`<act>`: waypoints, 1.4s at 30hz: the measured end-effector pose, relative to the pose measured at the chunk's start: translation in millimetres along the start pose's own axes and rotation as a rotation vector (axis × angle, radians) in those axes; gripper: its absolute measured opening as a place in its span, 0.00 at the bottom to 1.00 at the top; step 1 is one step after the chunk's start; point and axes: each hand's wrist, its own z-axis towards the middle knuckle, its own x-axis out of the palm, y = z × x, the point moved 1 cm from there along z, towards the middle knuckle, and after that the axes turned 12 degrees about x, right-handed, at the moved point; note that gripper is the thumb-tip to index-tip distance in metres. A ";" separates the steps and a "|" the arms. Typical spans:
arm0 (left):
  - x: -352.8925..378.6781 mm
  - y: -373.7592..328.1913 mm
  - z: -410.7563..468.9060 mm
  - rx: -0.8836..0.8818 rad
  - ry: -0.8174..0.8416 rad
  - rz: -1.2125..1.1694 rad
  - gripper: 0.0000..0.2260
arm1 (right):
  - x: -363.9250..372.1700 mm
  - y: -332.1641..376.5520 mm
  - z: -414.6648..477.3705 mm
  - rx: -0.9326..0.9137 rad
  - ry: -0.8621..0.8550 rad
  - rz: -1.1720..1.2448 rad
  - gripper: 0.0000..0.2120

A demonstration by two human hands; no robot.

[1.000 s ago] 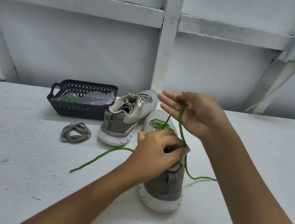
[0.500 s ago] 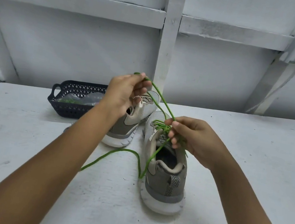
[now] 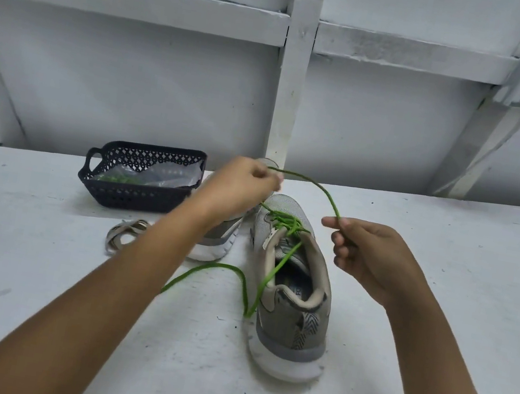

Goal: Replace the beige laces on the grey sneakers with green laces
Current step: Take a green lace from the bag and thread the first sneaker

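Green lace (image 3: 288,224) is crossed through the front eyelets of the nearer grey sneaker (image 3: 294,310), which stands about the middle of the white table (image 3: 26,294) with its toe toward twelve o'clock. One free end rises from the eyelets and both hands hold it above the toe. The left hand (image 3: 243,187) pinches it at the fingertips at eleven o'clock of the shoe, and the right hand (image 3: 370,254) pinches it between thumb and forefinger at one o'clock, the other fingers curled. The piece between them hangs in a slack arc, probably to straighten it before the next eyelet. The other end falls over the collar and lies looped on the table at eight o'clock, out of the way. The second sneaker (image 3: 213,244) stands at ten o'clock, mostly hidden by the left forearm. The removed beige lace (image 3: 121,235) lies coiled at nine o'clock, and a dark basket (image 3: 133,195) stands farther at ten. The wall is close at twelve, so pulling has more room toward three and six o'clock.
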 end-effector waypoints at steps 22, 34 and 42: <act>77.6 9.7 -31.4 0.011 0.060 0.067 0.09 | 11.2 -37.8 6.1 -0.281 -0.258 0.045 0.08; 79.1 12.3 -31.2 0.065 0.061 0.126 0.11 | 10.3 -50.3 5.5 -0.369 -0.343 -0.108 0.09; 78.5 14.1 -30.4 0.115 0.069 0.193 0.09 | 12.9 -53.0 8.3 -0.319 -0.358 -0.146 0.07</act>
